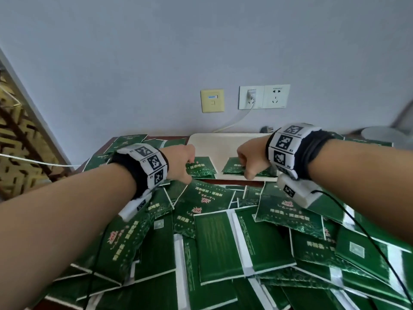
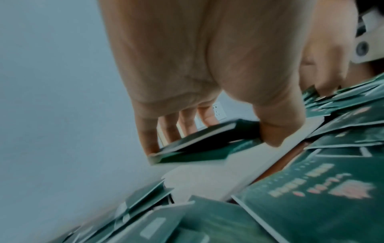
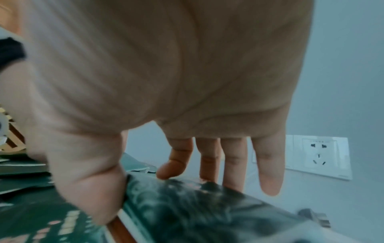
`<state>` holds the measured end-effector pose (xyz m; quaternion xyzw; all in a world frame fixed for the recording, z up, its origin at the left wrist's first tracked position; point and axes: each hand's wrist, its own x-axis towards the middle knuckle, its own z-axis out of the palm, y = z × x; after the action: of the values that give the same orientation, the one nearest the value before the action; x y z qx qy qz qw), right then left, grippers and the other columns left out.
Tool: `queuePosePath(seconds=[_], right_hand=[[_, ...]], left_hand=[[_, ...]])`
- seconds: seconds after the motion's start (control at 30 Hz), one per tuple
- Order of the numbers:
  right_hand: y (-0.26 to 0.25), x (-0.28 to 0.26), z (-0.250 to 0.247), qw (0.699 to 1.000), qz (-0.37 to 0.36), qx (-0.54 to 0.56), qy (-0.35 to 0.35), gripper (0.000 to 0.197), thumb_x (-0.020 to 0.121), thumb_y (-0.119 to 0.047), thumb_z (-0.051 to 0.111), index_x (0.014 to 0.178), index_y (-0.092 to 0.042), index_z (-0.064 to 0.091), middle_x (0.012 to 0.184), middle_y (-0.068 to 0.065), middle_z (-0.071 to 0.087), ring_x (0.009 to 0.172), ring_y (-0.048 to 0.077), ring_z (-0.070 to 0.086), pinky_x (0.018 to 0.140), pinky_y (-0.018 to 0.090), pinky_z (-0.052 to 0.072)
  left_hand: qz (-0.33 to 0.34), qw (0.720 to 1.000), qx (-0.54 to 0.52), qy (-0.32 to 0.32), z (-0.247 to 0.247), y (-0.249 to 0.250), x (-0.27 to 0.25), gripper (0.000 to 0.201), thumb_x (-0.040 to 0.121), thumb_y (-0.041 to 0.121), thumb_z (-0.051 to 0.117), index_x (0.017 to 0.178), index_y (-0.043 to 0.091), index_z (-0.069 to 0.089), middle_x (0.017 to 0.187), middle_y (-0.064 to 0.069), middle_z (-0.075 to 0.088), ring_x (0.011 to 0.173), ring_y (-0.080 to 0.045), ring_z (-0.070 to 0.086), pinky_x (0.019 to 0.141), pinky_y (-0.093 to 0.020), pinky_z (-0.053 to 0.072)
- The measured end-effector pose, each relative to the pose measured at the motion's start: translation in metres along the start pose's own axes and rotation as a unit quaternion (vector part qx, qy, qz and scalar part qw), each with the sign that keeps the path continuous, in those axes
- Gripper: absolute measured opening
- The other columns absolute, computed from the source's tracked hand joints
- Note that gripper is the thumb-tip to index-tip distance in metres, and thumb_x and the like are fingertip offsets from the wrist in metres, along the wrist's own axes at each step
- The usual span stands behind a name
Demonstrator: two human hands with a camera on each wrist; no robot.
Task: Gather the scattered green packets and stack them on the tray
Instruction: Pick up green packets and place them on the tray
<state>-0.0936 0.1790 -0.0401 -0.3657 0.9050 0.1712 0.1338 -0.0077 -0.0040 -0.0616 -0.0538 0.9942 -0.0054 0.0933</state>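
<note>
A white tray (image 1: 225,144) lies at the back of the table by the wall. On it are two small stacks of green packets. My left hand (image 1: 189,171) grips the left stack (image 1: 203,168) by its edges, the fingers on the far side and the thumb on the near side. In the left wrist view the left hand (image 2: 207,148) lifts that stack (image 2: 199,141) slightly above the tray (image 2: 218,177). My right hand (image 1: 244,169) holds the right stack (image 1: 234,167). Its thumb (image 3: 97,194) presses the near edge of that stack (image 3: 197,210). Most fingers reach over the far edge.
Several loose green packets (image 1: 223,242) cover the table in front of the tray and on both sides of it. Wall sockets (image 1: 264,97) with a plugged cable sit behind the tray. A white cord (image 1: 33,161) runs in from the left. A grey round object (image 1: 382,134) stands far right.
</note>
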Motion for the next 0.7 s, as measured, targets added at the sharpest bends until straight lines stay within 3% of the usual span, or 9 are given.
queuePosePath(seconds=[0.07, 0.2, 0.23, 0.3, 0.33, 0.4, 0.5, 0.6, 0.7], right_hand=[[0.011, 0.010, -0.003, 1.000, 0.007, -0.003, 0.018, 0.021, 0.081, -0.024, 0.064, 0.083, -0.014, 0.046, 0.069, 0.000, 0.044, 0.056, 0.017, 0.038, 0.050, 0.023, 0.030], [0.027, 0.037, -0.005, 0.999, 0.020, -0.014, 0.025, 0.021, 0.081, -0.017, 0.063, 0.088, -0.017, 0.043, 0.075, -0.001, 0.041, 0.055, 0.013, 0.031, 0.047, 0.022, 0.024], [0.030, 0.046, -0.005, 0.999, 0.018, -0.008, 0.033, 0.020, 0.080, -0.016, 0.063, 0.089, -0.017, 0.045, 0.077, 0.000, 0.043, 0.056, 0.014, 0.033, 0.047, 0.022, 0.025], [0.032, 0.061, -0.006, 0.999, 0.016, 0.004, 0.045, 0.017, 0.077, -0.015, 0.064, 0.092, -0.011, 0.056, 0.080, 0.004, 0.052, 0.060, 0.016, 0.041, 0.048, 0.022, 0.030], [0.034, 0.071, -0.003, 0.999, 0.017, 0.004, 0.047, 0.027, 0.076, -0.014, 0.065, 0.101, -0.005, 0.063, 0.086, 0.006, 0.060, 0.066, 0.019, 0.049, 0.051, 0.023, 0.037], [0.036, 0.086, 0.001, 0.998, 0.030, -0.020, 0.043, 0.045, 0.077, -0.017, 0.068, 0.119, -0.006, 0.060, 0.112, 0.009, 0.063, 0.092, 0.024, 0.060, 0.070, 0.030, 0.049], [0.035, 0.100, 0.008, 0.998, 0.034, -0.045, 0.027, 0.057, 0.084, -0.031, 0.069, 0.133, -0.010, 0.047, 0.132, 0.011, 0.050, 0.118, 0.029, 0.051, 0.089, 0.033, 0.044], [0.033, 0.108, 0.013, 0.999, 0.020, -0.030, 0.018, 0.057, 0.090, -0.031, 0.063, 0.138, -0.009, 0.041, 0.133, 0.011, 0.050, 0.118, 0.027, 0.053, 0.083, 0.028, 0.043], [0.032, 0.116, 0.021, 1.000, 0.008, -0.003, -0.002, 0.049, 0.087, -0.027, 0.067, 0.132, -0.012, 0.052, 0.126, 0.009, 0.058, 0.112, 0.025, 0.058, 0.085, 0.031, 0.046]], left_hand=[[0.018, 1.000, -0.001, 0.004, -0.004, 0.003, 0.018, 0.053, 0.080, 0.029, 0.072, 0.118, 0.012, 0.041, 0.096, -0.004, 0.052, 0.078, -0.020, 0.051, 0.071, -0.035, 0.045], [0.035, 0.999, -0.003, 0.000, -0.004, 0.008, 0.062, 0.066, 0.080, 0.023, 0.073, 0.131, 0.014, 0.033, 0.099, -0.005, 0.054, 0.067, -0.014, 0.048, 0.056, -0.028, 0.039], [0.036, 0.999, -0.005, -0.002, -0.003, 0.009, 0.073, 0.069, 0.080, 0.022, 0.073, 0.135, 0.014, 0.031, 0.105, -0.006, 0.055, 0.070, -0.015, 0.051, 0.058, -0.029, 0.041], [0.034, 0.999, 0.000, 0.001, -0.002, 0.009, 0.092, 0.076, 0.079, 0.020, 0.074, 0.139, 0.016, 0.029, 0.123, -0.009, 0.054, 0.096, -0.024, 0.056, 0.078, -0.036, 0.049], [0.030, 0.999, 0.012, 0.005, -0.002, 0.007, 0.100, 0.079, 0.078, 0.020, 0.074, 0.141, 0.017, 0.028, 0.130, -0.010, 0.050, 0.109, -0.028, 0.052, 0.088, -0.039, 0.047], [0.017, 0.999, 0.050, 0.009, 0.001, 0.003, 0.113, 0.082, 0.078, 0.022, 0.073, 0.145, 0.022, 0.026, 0.137, -0.011, 0.042, 0.124, -0.031, 0.041, 0.100, -0.042, 0.041], [0.034, 0.997, 0.072, -0.010, 0.005, 0.000, 0.123, 0.072, 0.082, 0.024, 0.067, 0.145, 0.028, 0.031, 0.138, -0.010, 0.038, 0.126, -0.032, 0.038, 0.102, -0.041, 0.039], [0.065, 0.993, 0.086, -0.044, 0.010, 0.002, 0.128, 0.062, 0.090, 0.021, 0.061, 0.146, 0.026, 0.036, 0.140, -0.009, 0.043, 0.123, -0.029, 0.047, 0.100, -0.037, 0.041], [0.067, 0.991, 0.100, -0.059, 0.017, 0.002, 0.135, 0.058, 0.094, 0.019, 0.058, 0.147, 0.024, 0.035, 0.146, -0.005, 0.043, 0.129, -0.025, 0.045, 0.101, -0.034, 0.038]])
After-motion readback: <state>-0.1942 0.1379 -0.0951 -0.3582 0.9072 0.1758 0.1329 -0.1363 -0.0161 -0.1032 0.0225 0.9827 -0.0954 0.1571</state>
